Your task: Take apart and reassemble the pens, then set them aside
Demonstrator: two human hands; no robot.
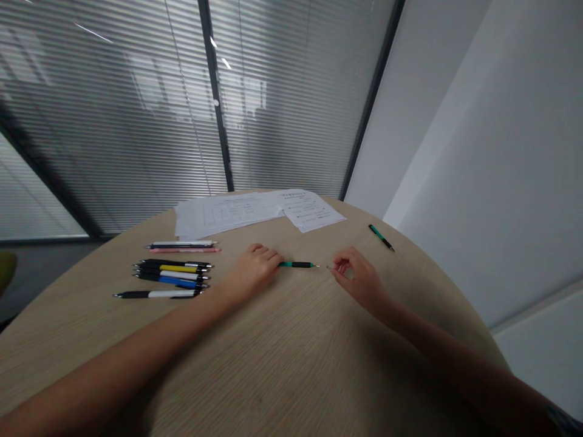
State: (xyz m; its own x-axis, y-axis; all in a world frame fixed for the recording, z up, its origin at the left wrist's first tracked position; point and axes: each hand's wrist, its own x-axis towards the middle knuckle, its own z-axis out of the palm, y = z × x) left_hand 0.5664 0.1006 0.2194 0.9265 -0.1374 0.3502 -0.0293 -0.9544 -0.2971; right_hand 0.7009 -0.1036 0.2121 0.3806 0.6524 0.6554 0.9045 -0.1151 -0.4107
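Observation:
A green pen with a black grip point(296, 264) points rightward just above the table, its rear end inside the closed fingers of my left hand point(259, 267). At its front end a thin metallic point sticks out. My right hand point(357, 276) is a short gap to the right of that point. Its thumb and forefinger are pinched on a small metal pen tip point(328, 267), too tiny to see in detail. The other right fingers are curled.
Left of my left hand lie a white pen point(173, 294), several black, yellow and blue pens point(175, 267), and pink and silver pens point(184, 250). Another green pen point(381, 237) rests at the right. Printed sheets point(232, 212) cover the far side of the round wooden table point(282, 364).

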